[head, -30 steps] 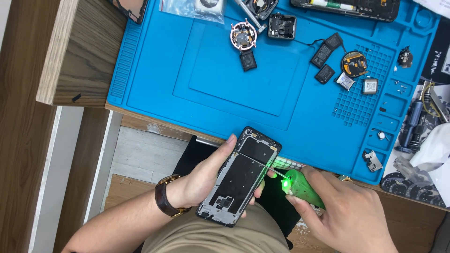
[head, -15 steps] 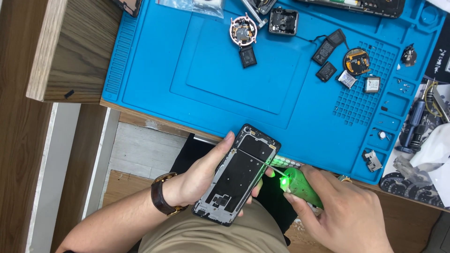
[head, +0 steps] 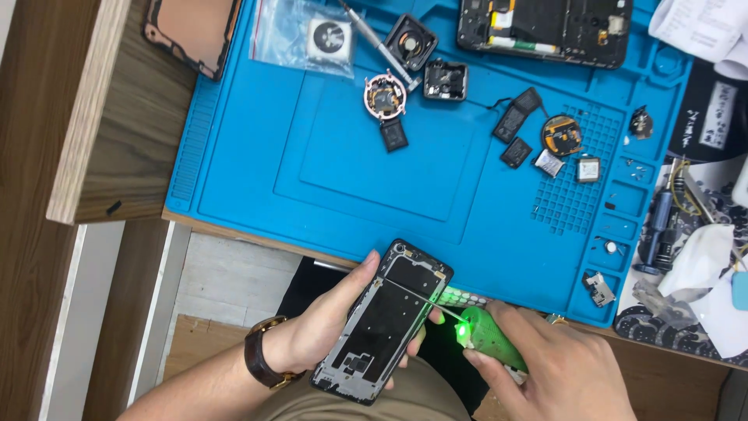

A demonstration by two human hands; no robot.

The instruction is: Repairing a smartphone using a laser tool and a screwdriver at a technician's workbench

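My left hand [head: 327, 331] grips an opened black phone frame [head: 383, 321] by its sides, held over my lap just off the near edge of the blue work mat [head: 327, 164]. A brown watch is on that wrist. My right hand [head: 557, 370] holds a green-lit electric screwdriver [head: 487, 337]. Its thin bit lies across the upper part of the frame's inside.
On the mat lie several small watch parts [head: 386, 97], black modules [head: 514, 125], a round coil [head: 561, 134], a plastic bag [head: 308, 35] and a second opened phone [head: 545, 27]. Papers and tools [head: 686, 234] crowd the right. A wooden desk corner [head: 117, 132] juts left.
The view has shifted so more of the mat's far side shows. Both hands keep their hold; the screwdriver bit stays on the phone frame.
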